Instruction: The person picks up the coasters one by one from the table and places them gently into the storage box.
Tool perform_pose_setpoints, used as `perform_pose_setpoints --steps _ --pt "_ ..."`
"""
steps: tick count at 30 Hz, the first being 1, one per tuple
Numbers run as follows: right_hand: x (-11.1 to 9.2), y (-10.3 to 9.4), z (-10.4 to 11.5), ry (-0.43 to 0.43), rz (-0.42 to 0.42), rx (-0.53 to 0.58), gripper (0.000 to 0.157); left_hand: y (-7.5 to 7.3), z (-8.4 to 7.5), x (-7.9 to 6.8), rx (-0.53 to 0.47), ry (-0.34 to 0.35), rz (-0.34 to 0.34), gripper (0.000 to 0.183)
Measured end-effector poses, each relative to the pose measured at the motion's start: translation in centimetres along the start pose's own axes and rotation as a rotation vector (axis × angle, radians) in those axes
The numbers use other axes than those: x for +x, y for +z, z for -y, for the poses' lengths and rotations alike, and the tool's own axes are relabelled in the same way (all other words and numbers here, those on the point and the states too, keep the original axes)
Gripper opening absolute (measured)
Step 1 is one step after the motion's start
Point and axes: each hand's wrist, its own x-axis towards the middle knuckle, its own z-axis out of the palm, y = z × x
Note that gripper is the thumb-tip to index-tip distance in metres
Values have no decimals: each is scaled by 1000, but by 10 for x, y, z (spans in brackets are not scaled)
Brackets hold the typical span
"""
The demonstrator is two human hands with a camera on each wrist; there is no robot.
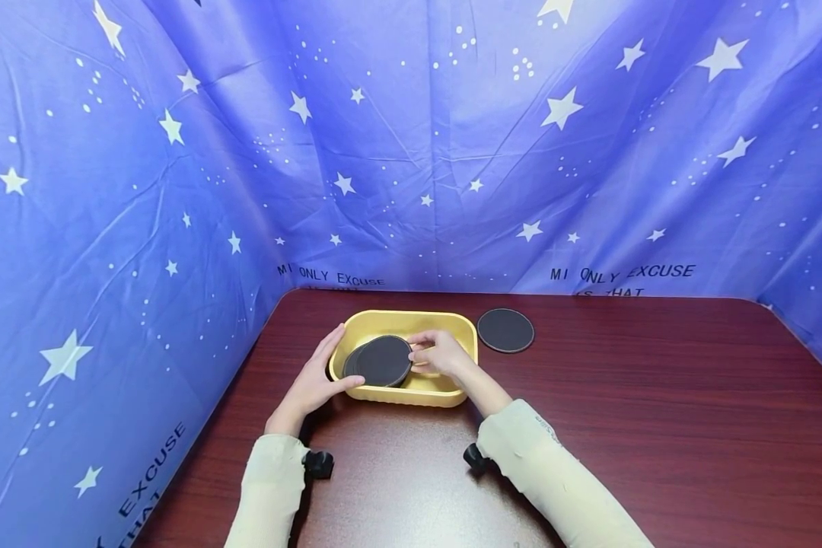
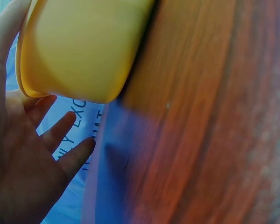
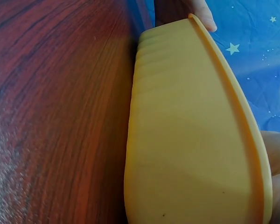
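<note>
A yellow rectangular tub (image 1: 400, 397) with rounded corners stands on the table. Inside it, towards the left, is a black round coaster (image 1: 382, 361), overlapping at least one more dark disc. My right hand (image 1: 441, 355) reaches in over the tub's right part and pinches the top coaster's right edge. Against the tub's left end rests my left hand (image 1: 311, 380), its thumb over the front rim and its fingers along the side. The left wrist view has the left hand's fingers (image 2: 60, 133) straight and spread beside the tub. In the right wrist view the tub wall (image 3: 191, 121) hides most of the right hand.
Another black round coaster (image 1: 505, 330) lies flat on the table just right of the tub. The reddish-brown wooden table (image 1: 657, 396) extends to the right and front. A blue star-patterned cloth (image 1: 438, 152) hangs along the back and both sides.
</note>
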Motion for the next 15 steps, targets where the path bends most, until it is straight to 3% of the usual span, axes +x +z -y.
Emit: perform_pose_setpoints --steps 7,15 --pt "-3 0 0 49 86 -28 40 0 2 0 7 -4 3 103" --pt "-5 -2 0 49 101 -29 37 1 2 1 11 -3 3 103"
